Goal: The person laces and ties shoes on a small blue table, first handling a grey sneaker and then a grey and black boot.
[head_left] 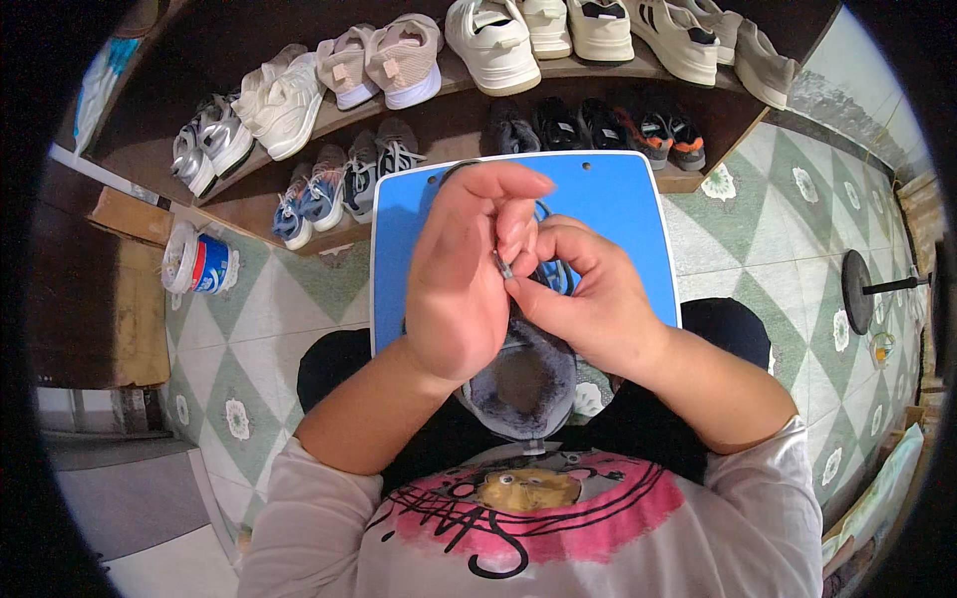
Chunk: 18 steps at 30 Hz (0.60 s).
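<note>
My right hand pinches a small grey tip, apparently the end of a lace or cord, between thumb and forefinger. Close against it is my left hand, palm turned up and inward, with curled fingertips at the tip. Whether those left fingers grip it is hidden. Below both wrists lies a dark grey shoe or boot with a fuzzy lining, its opening towards me. Loops of blue-grey cord show behind my right fingers. Under my hands is a blue board or tabletop with a white rim.
A wooden shoe rack with several pairs stands across the front, white sneakers on its upper shelf. A plastic bucket sits on the tiled floor at left. A round black base with a rod is at right.
</note>
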{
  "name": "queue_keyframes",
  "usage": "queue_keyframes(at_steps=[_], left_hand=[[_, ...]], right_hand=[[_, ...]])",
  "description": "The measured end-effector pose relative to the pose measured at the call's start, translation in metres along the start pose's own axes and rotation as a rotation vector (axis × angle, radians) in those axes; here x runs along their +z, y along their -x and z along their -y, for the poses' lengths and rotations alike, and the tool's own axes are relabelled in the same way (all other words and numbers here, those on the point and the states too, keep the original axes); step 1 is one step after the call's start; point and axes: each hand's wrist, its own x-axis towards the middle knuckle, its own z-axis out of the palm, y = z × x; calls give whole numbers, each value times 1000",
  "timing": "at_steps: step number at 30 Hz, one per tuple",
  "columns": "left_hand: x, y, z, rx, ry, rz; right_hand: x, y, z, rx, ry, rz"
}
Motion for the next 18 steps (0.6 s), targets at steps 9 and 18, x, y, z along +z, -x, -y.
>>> queue_keyframes(at_steps=[9, 18], left_hand=[[-6, 1, 5, 16, 60, 9], [-4, 4, -20, -72, 439, -18]], right_hand=[[10, -1, -7, 137, -268, -74], [22, -2, -4, -75, -304, 25]])
